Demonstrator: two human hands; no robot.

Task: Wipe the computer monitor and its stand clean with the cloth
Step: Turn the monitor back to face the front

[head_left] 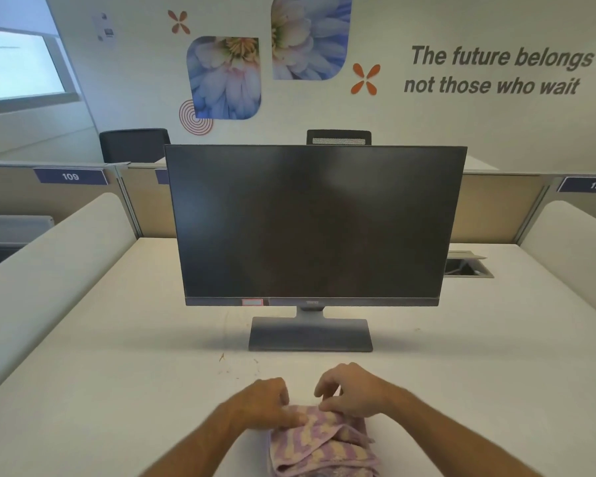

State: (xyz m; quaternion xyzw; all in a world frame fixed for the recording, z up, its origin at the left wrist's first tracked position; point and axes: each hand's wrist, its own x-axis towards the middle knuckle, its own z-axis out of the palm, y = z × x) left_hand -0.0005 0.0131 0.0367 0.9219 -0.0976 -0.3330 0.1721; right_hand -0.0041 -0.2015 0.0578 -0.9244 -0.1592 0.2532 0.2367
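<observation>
A dark, switched-off monitor (312, 223) stands upright at the middle of the white desk on a grey rectangular stand (310, 333). A crumpled cloth (319, 445) with purple and cream stripes lies on the desk's near edge, well in front of the stand. My left hand (267, 402) rests on the cloth's left top edge with its fingers curled onto the fabric. My right hand (350, 390) pinches the cloth's upper right edge between thumb and fingers. Both hands are apart from the monitor.
The white desk (117, 373) has padded dividers on the left (59, 256) and right (575, 235). An open cable hatch (467, 266) sits behind the monitor's right side. Small brown specks (222, 357) lie left of the stand. Two chair backs show beyond the partition.
</observation>
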